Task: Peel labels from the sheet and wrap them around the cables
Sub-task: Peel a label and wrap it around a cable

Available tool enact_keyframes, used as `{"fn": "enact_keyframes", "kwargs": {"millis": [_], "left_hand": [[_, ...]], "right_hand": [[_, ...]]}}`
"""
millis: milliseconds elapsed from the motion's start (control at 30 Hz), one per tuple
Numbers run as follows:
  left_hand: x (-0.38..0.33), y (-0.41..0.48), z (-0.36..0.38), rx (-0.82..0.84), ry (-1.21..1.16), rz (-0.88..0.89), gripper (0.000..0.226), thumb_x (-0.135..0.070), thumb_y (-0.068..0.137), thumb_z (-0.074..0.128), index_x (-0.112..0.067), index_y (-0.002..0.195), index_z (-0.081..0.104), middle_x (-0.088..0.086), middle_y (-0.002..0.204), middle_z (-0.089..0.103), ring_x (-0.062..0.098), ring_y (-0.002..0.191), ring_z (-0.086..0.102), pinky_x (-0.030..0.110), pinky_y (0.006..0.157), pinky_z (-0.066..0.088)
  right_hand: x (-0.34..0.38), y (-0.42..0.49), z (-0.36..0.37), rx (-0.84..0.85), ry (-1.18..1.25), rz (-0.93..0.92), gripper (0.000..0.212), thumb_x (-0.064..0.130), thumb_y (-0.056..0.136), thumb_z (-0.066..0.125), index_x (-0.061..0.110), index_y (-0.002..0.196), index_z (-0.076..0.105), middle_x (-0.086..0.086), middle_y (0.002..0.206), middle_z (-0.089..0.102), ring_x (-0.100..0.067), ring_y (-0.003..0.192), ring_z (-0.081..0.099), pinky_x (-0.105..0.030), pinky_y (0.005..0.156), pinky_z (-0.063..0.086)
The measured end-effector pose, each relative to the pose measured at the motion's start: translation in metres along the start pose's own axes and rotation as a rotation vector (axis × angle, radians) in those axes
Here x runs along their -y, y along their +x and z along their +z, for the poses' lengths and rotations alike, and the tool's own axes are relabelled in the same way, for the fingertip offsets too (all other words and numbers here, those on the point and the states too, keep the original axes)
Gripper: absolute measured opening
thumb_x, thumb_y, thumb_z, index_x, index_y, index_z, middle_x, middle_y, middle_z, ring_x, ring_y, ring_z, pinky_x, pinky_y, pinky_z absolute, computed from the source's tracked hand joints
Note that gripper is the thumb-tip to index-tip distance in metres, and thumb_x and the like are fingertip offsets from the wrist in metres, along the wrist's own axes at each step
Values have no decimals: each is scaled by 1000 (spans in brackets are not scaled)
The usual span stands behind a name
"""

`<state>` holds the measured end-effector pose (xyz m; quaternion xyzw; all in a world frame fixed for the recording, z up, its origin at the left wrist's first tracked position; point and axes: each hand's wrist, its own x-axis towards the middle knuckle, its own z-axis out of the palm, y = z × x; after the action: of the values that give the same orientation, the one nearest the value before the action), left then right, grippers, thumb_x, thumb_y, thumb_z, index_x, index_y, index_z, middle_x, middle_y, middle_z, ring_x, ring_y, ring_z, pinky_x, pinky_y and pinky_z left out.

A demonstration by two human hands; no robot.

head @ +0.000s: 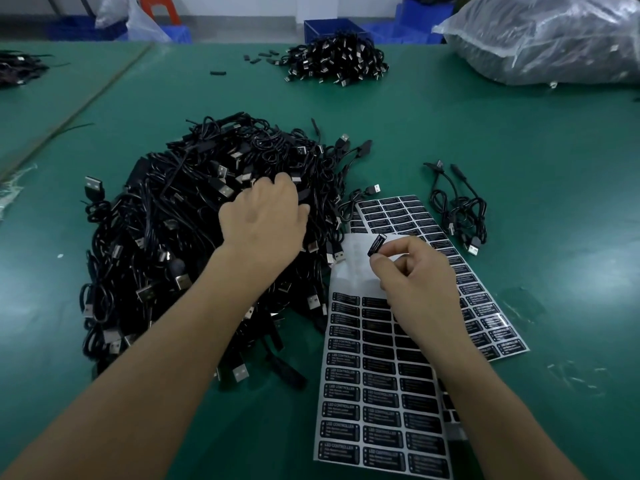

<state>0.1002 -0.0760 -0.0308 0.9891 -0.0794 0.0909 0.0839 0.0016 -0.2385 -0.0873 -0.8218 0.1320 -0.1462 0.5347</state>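
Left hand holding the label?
No, the left hand is on the cable pile; the right hand pinches the label.

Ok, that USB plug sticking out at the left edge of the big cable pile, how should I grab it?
Probably pinch the USB plug by its two narrow sides, coming from the left with your left hand: it lies flat and juts clear of the cable pile.

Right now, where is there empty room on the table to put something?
Bare table lies between the big cable pile and the small far pile, left of that big pile, and right of the loose cables. Crowded: the left hand in the big pile, the right hand pinching a label over the label sheets.
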Motion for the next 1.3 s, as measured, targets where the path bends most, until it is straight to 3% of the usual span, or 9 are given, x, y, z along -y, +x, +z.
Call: {"fn": "enact_keyframes", "kwargs": {"millis": [133, 333, 467, 600, 700, 800, 900, 1033, 1300], "left_hand": [[4, 2, 4, 19, -109, 18, 25, -36, 104, 50, -15, 113, 60, 2, 87, 57, 26, 75, 51, 37, 63, 36], [6, -21, -11, -8, -677, 160, 17, -28, 103, 52, -26, 91, 65, -6, 66, 65, 9, 53, 56, 29, 50, 46], [2, -40, -19, 237, -1095, 129, 21, -11, 103, 48, -13, 87, 61, 0, 58, 69, 6, 50, 57, 18, 50, 47], [-4, -47, -19, 310, -1100, 125, 21, -14, 104, 43, -11, 84, 49, 0, 47, 59, 11, 45, 47, 21, 47, 43], [-10, -48, -21, 327, -1062, 127, 21, -16, 105, 41, -11, 84, 42, 0, 44, 54, 14, 42, 42, 24, 45, 39], [-11, -48, -30, 445, -1157, -6, 20, -19, 106, 41, -12, 88, 45, -1, 43, 50, 17, 40, 38, 24, 38, 34], [-4, -43, -47, 589, -1392, -182, 16, -19, 104, 45, -13, 89, 51, 1, 46, 50, 10, 33, 38, 18, 30, 32], [1, -38, -41, 617, -1330, -237, 14, -16, 104, 44, -10, 93, 50, 8, 53, 61, 13, 33, 47, 23, 33, 41], [-4, -52, 3, 502, -1353, -2, 18, -9, 104, 48, 7, 96, 52, 9, 66, 68, 22, 48, 65, 31, 46, 55]], "right_hand": [[2, -1, 0, 4, 0, 10, 8, 26, 92, 64, 29, 86, 62, 11, 51, 53, -2, 44, 44, -13, 44, 37], [13, -4, -3, -68, 30, -13, 9, 29, 93, 65, 33, 85, 65, 6, 66, 62, -10, 52, 55, -20, 52, 45], [26, -9, -7, -128, 83, -94, 11, 30, 92, 69, 33, 81, 68, 11, 76, 67, -18, 67, 66, -30, 62, 53], [37, -12, -8, -107, 338, -47, 16, 18, 91, 71, 27, 77, 72, 6, 70, 68, -7, 58, 61, -17, 51, 44], [43, -12, -11, 5, 682, 59, 17, 19, 87, 74, 28, 73, 74, 2, 77, 72, -11, 69, 68, -18, 43, 39], [46, -11, -14, 120, 934, 91, 4, 28, 76, 75, 28, 72, 75, -2, 86, 76, -15, 75, 72, -19, 44, 43], [45, -10, -15, 99, 928, 150, 5, 27, 76, 73, 27, 71, 75, -1, 84, 76, -13, 72, 71, -20, 48, 46], [43, -8, -17, 55, 889, 212, 4, 29, 72, 75, 25, 70, 75, -3, 83, 75, -13, 69, 69, -20, 50, 48], [42, -10, -6, 140, 870, 269, 12, 30, 62, 77, 24, 72, 78, -5, 84, 74, -15, 73, 71, -21, 52, 51]]}}
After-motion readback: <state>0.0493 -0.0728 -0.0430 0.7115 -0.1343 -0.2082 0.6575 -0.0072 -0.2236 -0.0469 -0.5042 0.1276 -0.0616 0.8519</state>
